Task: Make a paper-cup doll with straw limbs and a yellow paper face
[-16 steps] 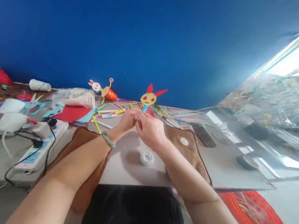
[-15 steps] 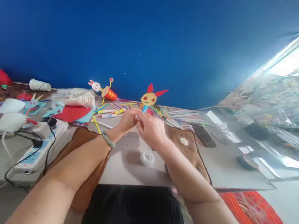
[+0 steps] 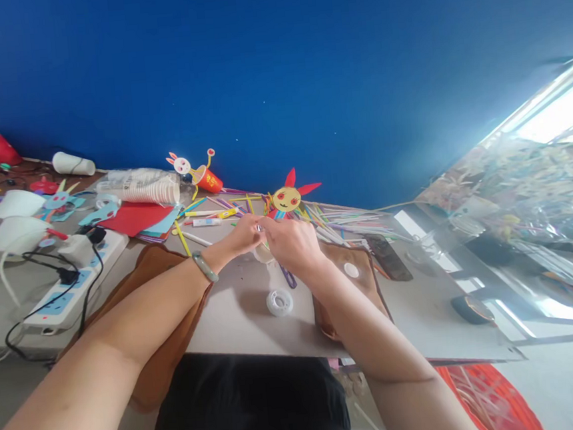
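Note:
My left hand and my right hand meet above the table, fingers closed and fingertips pressed together. What they pinch is too small or hidden to name. Just beyond my right hand shows a paper figure with a yellow face and red ears, its blue and red body partly covered. Below my fingers a pale, cup-like thing is partly in view. A roll of clear tape lies nearer me. Beside my right wrist a purple handle sticks out.
Drinking straws, coloured paper and a sleeve of paper cups lie along the blue wall. A red cup puppet leans there. At left is a power strip with cables; at right, a brown cloth and a dark phone.
The paper figure's head has dropped slightly and its ears have tilted. More of the pale cup-like thing and the purple handle now show beneath my hands, which remain together.

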Demonstrator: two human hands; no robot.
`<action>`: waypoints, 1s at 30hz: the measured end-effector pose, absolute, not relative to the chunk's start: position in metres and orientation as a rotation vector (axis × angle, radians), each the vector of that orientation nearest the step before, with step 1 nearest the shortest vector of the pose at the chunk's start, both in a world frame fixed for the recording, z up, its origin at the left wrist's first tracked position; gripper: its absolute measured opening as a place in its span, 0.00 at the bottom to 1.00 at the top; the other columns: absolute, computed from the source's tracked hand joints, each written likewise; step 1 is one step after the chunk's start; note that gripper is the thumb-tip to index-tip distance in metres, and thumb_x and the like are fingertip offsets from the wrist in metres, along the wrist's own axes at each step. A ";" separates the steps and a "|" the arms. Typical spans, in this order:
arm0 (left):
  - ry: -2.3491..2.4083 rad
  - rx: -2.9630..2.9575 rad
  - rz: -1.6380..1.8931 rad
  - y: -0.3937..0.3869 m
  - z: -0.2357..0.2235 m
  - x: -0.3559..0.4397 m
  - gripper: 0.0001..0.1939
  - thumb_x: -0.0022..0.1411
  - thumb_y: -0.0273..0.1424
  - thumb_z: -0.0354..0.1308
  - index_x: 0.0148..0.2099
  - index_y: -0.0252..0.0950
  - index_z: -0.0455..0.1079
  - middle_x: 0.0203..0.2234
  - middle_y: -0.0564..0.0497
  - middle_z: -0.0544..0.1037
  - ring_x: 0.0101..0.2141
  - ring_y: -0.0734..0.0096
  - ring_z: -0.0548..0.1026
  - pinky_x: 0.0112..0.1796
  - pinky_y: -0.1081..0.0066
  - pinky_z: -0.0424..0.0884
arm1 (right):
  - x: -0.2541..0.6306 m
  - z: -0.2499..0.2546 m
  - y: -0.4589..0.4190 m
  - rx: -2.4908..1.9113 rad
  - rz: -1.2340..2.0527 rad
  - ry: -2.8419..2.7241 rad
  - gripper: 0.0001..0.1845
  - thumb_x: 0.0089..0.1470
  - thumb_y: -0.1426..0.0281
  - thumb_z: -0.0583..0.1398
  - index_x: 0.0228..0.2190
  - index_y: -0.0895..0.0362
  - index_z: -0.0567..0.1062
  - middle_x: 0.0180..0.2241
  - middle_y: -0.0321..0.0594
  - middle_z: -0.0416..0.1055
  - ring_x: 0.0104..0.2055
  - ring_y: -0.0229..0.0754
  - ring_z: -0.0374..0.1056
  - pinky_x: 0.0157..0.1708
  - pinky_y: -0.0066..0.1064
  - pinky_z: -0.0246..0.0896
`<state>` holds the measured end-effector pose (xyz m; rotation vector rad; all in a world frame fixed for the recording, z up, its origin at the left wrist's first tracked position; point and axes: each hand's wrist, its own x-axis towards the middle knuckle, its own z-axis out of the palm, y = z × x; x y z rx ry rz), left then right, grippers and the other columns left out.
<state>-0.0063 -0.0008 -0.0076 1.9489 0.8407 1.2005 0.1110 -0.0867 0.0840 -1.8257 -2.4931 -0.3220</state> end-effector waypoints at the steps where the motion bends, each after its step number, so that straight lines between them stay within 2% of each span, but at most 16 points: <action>1: 0.839 1.956 1.192 -0.001 -0.009 -0.006 0.04 0.45 0.24 0.53 0.21 0.33 0.67 0.16 0.57 0.63 0.23 0.77 0.58 0.26 0.74 0.55 | 0.112 0.083 -0.085 -1.810 -0.356 -2.504 0.21 0.61 0.72 0.50 0.49 0.51 0.76 0.34 0.44 0.80 0.35 0.47 0.74 0.28 0.32 0.48; 6: 0.836 1.948 1.141 0.001 -0.011 -0.004 0.08 0.49 0.27 0.56 0.19 0.33 0.64 0.15 0.58 0.62 0.23 0.78 0.58 0.25 0.75 0.54 | 0.121 0.072 -0.075 -1.736 -0.486 -2.463 0.17 0.62 0.72 0.51 0.44 0.52 0.78 0.32 0.43 0.79 0.33 0.43 0.72 0.27 0.32 0.43; 9: 0.756 1.944 1.084 0.001 -0.009 -0.004 0.09 0.49 0.29 0.57 0.20 0.33 0.65 0.16 0.57 0.65 0.23 0.78 0.60 0.26 0.76 0.56 | 0.123 0.064 -0.071 -1.705 -0.544 -2.363 0.14 0.63 0.70 0.52 0.39 0.55 0.78 0.32 0.44 0.79 0.31 0.42 0.71 0.26 0.33 0.41; 14: 0.725 1.906 1.035 -0.001 -0.004 -0.005 0.11 0.50 0.30 0.58 0.19 0.33 0.64 0.15 0.57 0.63 0.23 0.78 0.60 0.26 0.76 0.57 | 0.129 0.052 -0.070 -1.615 -0.577 -2.294 0.17 0.66 0.65 0.50 0.35 0.57 0.77 0.28 0.43 0.77 0.29 0.40 0.69 0.25 0.31 0.40; 17: 0.786 1.844 1.042 -0.003 -0.002 -0.006 0.12 0.49 0.29 0.57 0.18 0.34 0.60 0.15 0.58 0.59 0.23 0.78 0.57 0.25 0.75 0.54 | 0.136 0.050 -0.071 -1.479 -0.559 -2.372 0.19 0.66 0.68 0.49 0.36 0.56 0.78 0.30 0.42 0.77 0.28 0.39 0.68 0.25 0.31 0.41; 20: 0.788 1.807 1.045 -0.006 0.000 -0.007 0.08 0.48 0.28 0.56 0.20 0.34 0.63 0.16 0.57 0.61 0.24 0.78 0.57 0.24 0.74 0.53 | 0.143 0.050 -0.075 -1.338 -0.558 -2.461 0.18 0.63 0.71 0.49 0.42 0.56 0.78 0.31 0.41 0.77 0.26 0.38 0.67 0.24 0.32 0.42; 24: 0.780 1.754 1.027 -0.011 0.005 -0.011 0.11 0.49 0.34 0.59 0.21 0.34 0.64 0.17 0.56 0.63 0.24 0.77 0.58 0.24 0.73 0.53 | 0.150 0.046 -0.081 -1.201 -0.514 -2.399 0.18 0.63 0.69 0.50 0.47 0.56 0.77 0.30 0.40 0.77 0.26 0.37 0.67 0.24 0.30 0.47; 27: 0.741 1.742 0.979 -0.015 0.009 -0.014 0.19 0.52 0.42 0.62 0.21 0.35 0.60 0.17 0.58 0.58 0.22 0.79 0.55 0.23 0.74 0.50 | 0.156 0.042 -0.082 -1.242 -0.379 -2.127 0.13 0.61 0.65 0.54 0.39 0.57 0.76 0.27 0.38 0.75 0.27 0.36 0.68 0.27 0.28 0.54; 30: 0.732 1.731 0.948 -0.017 0.010 -0.015 0.26 0.52 0.47 0.64 0.21 0.36 0.54 0.17 0.60 0.52 0.21 0.81 0.51 0.23 0.73 0.45 | 0.164 0.040 -0.077 -1.383 -0.086 -1.859 0.11 0.54 0.60 0.60 0.33 0.55 0.73 0.25 0.35 0.73 0.25 0.36 0.66 0.29 0.28 0.58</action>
